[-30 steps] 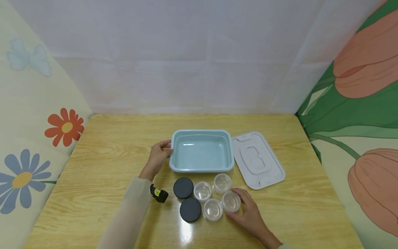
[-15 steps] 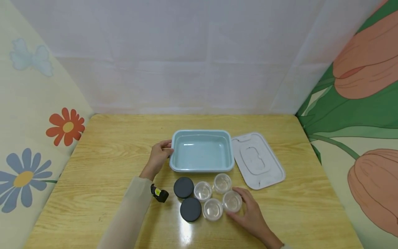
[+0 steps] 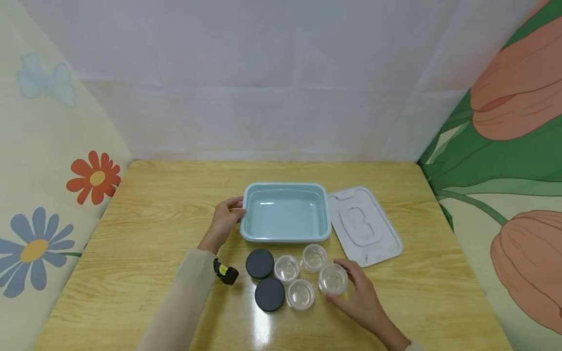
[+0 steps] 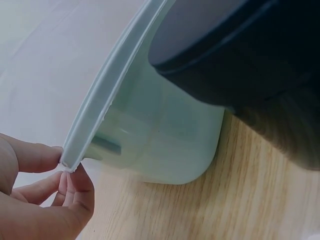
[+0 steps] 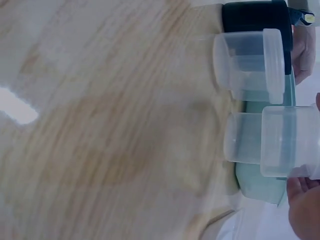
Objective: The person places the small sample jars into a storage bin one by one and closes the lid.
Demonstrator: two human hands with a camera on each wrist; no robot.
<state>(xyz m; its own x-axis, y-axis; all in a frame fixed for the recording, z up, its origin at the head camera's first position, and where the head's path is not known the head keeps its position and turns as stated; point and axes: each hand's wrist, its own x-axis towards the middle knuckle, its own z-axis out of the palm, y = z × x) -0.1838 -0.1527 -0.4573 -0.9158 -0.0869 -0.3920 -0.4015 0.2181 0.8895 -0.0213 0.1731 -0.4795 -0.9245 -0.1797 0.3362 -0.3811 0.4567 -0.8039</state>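
A light blue rectangular tub (image 3: pixel 285 212) stands in mid-table. My left hand (image 3: pixel 221 222) pinches its left rim; in the left wrist view, thumb and fingers meet round the rim's corner (image 4: pixel 75 160). My right hand (image 3: pixel 359 297) grips a small clear plastic cup (image 3: pixel 332 279) from its right side. In the right wrist view this cup (image 5: pixel 287 142) is raised above the tabletop, higher than the cup (image 5: pixel 242 137) behind it. Other clear cups (image 3: pixel 300 294), (image 3: pixel 287 269), (image 3: pixel 313 258) stand close by, in front of the tub.
Two black round-topped jars (image 3: pixel 260 263), (image 3: pixel 270 295) stand left of the cups. A whitish rectangular lid (image 3: pixel 366 225) lies flat at the tub's right side. Wooden tabletop (image 3: pixel 167 200) surrounds everything, with a white cloth (image 3: pixel 281 117) behind it.
My right hand has moved slightly right with the clear cup, which now stands apart from the cups beside it and looks raised. The left hand and tub have stayed put.
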